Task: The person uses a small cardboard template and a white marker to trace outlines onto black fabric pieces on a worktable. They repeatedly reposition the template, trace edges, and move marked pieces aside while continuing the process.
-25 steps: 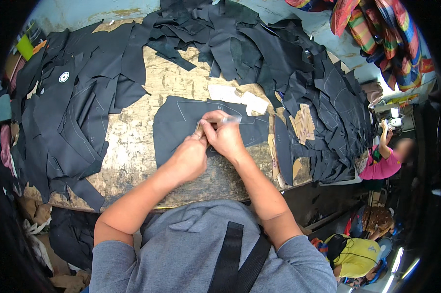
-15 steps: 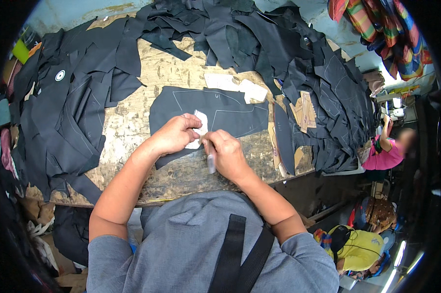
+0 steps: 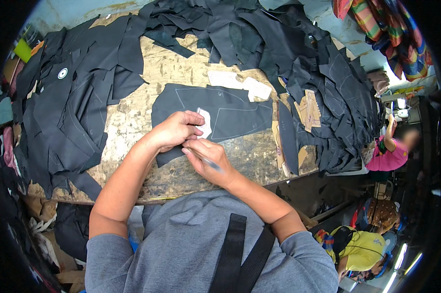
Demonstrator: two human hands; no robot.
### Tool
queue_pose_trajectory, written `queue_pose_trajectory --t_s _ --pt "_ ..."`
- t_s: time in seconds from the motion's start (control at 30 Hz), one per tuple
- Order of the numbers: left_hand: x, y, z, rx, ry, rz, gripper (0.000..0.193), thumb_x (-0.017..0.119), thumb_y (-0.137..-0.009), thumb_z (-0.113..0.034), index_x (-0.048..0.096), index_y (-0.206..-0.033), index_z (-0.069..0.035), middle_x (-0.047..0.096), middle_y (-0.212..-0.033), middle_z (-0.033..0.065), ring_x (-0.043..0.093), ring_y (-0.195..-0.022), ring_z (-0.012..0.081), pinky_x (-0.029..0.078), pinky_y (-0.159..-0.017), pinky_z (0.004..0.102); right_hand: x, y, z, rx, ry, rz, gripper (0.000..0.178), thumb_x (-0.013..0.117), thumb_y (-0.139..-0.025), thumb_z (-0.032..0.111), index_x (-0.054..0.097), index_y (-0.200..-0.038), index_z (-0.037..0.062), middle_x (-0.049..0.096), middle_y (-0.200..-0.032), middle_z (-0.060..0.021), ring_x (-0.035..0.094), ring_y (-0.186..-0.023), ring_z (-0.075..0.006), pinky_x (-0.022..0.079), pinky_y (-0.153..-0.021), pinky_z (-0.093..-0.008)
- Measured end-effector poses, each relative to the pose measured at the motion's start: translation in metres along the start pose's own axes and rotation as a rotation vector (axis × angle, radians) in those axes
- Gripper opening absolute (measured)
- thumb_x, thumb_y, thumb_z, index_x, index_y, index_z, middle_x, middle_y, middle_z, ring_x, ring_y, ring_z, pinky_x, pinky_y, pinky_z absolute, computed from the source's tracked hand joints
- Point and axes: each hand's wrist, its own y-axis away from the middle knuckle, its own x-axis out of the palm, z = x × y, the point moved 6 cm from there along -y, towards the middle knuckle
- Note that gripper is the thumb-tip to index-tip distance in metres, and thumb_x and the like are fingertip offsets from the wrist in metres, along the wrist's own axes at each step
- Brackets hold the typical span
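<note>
A dark leather-like sheet [image 3: 191,105] with pale outlines drawn on it lies in the middle of the worktable. Over its lower edge, my left hand [image 3: 174,131] has its fingers closed on a small white pattern piece [image 3: 204,122], partly hidden by the fingers. Close below and to the right, my right hand [image 3: 211,157] grips a slim pen [image 3: 212,165], its barrel slanting back toward my wrist. The pen's tip is hidden by my fingers beside the left hand. Two more white pattern pieces [image 3: 257,89] rest along the sheet's far edge.
Heaps of dark material lie on the left [image 3: 76,107], at the back [image 3: 220,29] and on the right [image 3: 342,93] of the wooden table [image 3: 125,127]. Brown card templates [image 3: 307,111] lie right of the sheet. Several people work at far right, one in pink [image 3: 389,154].
My right hand with the pen has moved left and slightly nearer me, below my left hand. The white pattern piece has shifted slightly right relative to my left fingers.
</note>
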Motion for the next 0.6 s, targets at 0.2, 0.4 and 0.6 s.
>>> queue_pose_trajectory --t_s 0.2,0.4,0.6 --pt "-0.004 -0.004 0.002 -0.015 0.055 0.032 0.033 0.045 -0.087 0.009 0.051 -0.119 0.012 0.046 -0.126 0.0116 0.059 -0.103 0.0203 0.05 -0.087 0.027 -0.009 0.003 -0.001 -0.055 0.069 -0.019 0.013 0.068 -0.077 0.0 0.061 -0.088 0.0003 0.064 -0.081 -0.0154 0.064 -0.079 -0.0308 0.051 -0.068 -0.0371" --pt "-0.001 -0.006 -0.005 0.045 -0.165 -0.035 0.03 0.05 -0.085 0.008 0.054 -0.114 0.015 0.052 -0.12 0.0132 0.063 -0.094 0.0209 0.053 -0.082 0.0273 -0.01 0.01 -0.004 0.009 -0.026 0.023 0.012 0.068 -0.079 0.003 0.061 -0.089 0.0017 0.064 -0.082 -0.0156 0.064 -0.079 -0.0309 0.052 -0.068 -0.0357" --pt "-0.005 0.001 -0.048 0.445 -1.111 -0.458 0.041 0.082 -0.06 -0.017 0.068 -0.096 -0.002 0.059 -0.106 0.0173 0.06 -0.096 0.0346 0.048 -0.087 0.0388 -0.009 0.018 0.002 -0.156 0.258 0.08 0.028 0.068 -0.077 0.005 0.061 -0.104 0.0028 0.063 -0.092 -0.0147 0.063 -0.091 -0.0286 0.046 -0.088 -0.0472"
